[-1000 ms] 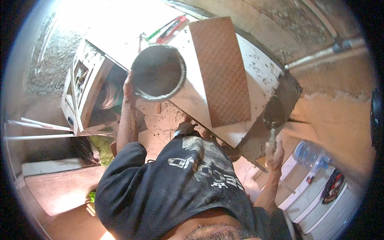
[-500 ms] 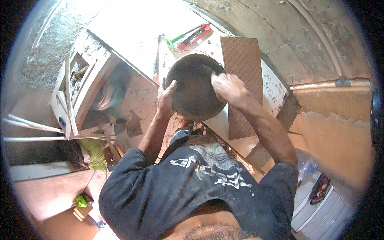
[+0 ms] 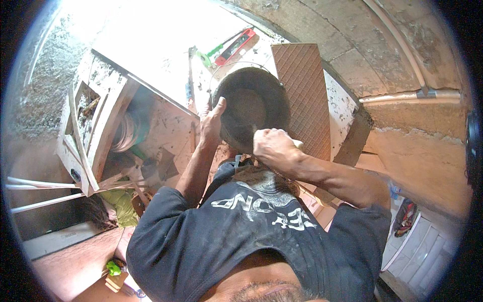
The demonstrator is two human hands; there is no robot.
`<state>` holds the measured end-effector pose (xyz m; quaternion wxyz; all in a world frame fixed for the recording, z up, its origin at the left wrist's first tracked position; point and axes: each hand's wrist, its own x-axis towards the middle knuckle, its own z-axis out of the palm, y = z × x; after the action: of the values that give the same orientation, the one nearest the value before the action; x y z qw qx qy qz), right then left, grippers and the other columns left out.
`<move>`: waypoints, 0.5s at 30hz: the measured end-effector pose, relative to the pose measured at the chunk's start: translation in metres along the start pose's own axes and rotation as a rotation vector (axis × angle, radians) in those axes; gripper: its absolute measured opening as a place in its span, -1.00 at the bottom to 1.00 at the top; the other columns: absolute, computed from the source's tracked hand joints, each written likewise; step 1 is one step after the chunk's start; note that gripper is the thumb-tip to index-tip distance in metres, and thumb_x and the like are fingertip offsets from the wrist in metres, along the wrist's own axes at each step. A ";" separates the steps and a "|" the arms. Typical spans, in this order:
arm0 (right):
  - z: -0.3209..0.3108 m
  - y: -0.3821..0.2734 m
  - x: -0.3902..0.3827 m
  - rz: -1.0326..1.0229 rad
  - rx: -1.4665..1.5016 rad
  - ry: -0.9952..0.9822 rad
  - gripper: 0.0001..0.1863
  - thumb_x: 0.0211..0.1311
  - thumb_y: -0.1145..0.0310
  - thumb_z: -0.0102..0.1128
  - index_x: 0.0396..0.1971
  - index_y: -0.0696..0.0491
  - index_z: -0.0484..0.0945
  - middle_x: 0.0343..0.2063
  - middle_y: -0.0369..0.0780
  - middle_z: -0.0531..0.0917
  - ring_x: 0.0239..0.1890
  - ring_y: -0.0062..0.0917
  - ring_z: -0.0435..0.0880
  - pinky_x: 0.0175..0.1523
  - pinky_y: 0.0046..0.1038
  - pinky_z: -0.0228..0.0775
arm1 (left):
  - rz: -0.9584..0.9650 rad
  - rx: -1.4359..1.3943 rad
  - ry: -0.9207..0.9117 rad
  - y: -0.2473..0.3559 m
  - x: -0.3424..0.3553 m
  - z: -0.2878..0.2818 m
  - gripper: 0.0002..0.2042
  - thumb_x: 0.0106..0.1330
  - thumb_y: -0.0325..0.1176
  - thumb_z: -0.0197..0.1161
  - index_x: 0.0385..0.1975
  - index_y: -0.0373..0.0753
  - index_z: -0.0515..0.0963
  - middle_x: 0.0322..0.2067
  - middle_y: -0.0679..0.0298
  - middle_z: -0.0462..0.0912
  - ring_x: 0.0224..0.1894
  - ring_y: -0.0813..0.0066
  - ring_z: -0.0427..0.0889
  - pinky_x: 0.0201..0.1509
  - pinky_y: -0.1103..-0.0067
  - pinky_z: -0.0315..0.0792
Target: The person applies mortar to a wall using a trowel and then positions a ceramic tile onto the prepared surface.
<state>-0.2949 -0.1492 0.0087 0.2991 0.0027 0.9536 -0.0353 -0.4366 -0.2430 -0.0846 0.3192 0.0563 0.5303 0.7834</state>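
While a person bends over a dark round bucket (image 3: 279, 103), the left hand (image 3: 210, 119) grips its left side, thumb hooked over the rim and the other fingers mostly hidden behind the wall. The right hand (image 3: 274, 146) is a fist over the near side, its fingers curled together around a pale handle (image 3: 298, 144); what the handle leads to is too hidden to tell. The bucket sits straight ahead of the person's chest, mouth up, just left of a brown gridded tile (image 3: 305, 100) — whether its base rests on the white tabletop (image 3: 340, 95), I cannot tell.

The bucket looks stiff-walled and tough, probably heavy if loaded, and its grimy rim could be slick; the rim or the thin wire loop (image 3: 238, 64) at the far side seem the best holds. The tile looks rigid and likely brittle, better lifted by its long edges.

The tabletop is spattered with dark crumbs, with a red level (image 3: 235, 48) near the far edge. Beyond stands a rough grey wall (image 3: 347, 35) carrying a pale pipe (image 3: 407, 97) — and harsh light washes out the upper left.
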 end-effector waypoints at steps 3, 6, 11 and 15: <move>0.011 0.025 -0.024 0.039 -0.018 0.136 -0.69 0.06 0.37 0.08 -0.20 0.22 0.43 -0.47 -0.08 0.54 -0.41 -0.31 0.65 -0.43 -0.34 0.54 | -0.083 -0.071 -0.026 0.003 -0.002 0.002 -0.63 0.24 -0.36 0.18 0.05 -0.24 0.38 -0.15 0.26 0.53 -0.17 0.52 0.49 -0.10 0.59 0.40; 0.016 0.050 -0.045 0.121 0.026 0.197 -0.69 0.12 0.35 0.05 -0.13 0.11 0.39 -0.45 -0.11 0.51 -0.43 -0.29 0.64 -0.41 -0.31 0.53 | -0.047 -0.114 -0.031 0.000 -0.006 0.005 -0.63 0.25 -0.40 0.15 0.07 -0.24 0.36 -0.14 0.25 0.53 -0.16 0.51 0.50 -0.11 0.57 0.43; 0.037 0.078 -0.023 0.214 0.147 0.347 -0.74 0.09 0.38 0.07 -0.18 0.06 0.40 -0.46 -0.10 0.50 -0.42 -0.20 0.63 -0.37 -0.24 0.53 | -0.096 -0.091 -0.065 0.000 -0.015 0.009 -0.59 0.27 -0.45 0.10 0.13 -0.26 0.28 -0.07 0.21 0.50 -0.10 0.48 0.50 -0.04 0.54 0.44; 0.070 0.082 0.010 0.204 0.072 0.152 -0.63 -0.19 0.47 0.18 -0.25 0.13 0.46 -0.41 -0.03 0.55 -0.38 -0.17 0.64 -0.30 -0.27 0.55 | -0.096 -0.083 -0.097 0.004 -0.019 0.020 -0.58 0.26 -0.44 0.13 0.13 -0.27 0.29 -0.07 0.20 0.49 -0.10 0.48 0.49 -0.03 0.55 0.42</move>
<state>-0.2614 -0.0720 -0.0599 0.2279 0.1132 0.9663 -0.0385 -0.4145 -0.2387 -0.0681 0.3839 0.0555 0.4835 0.7847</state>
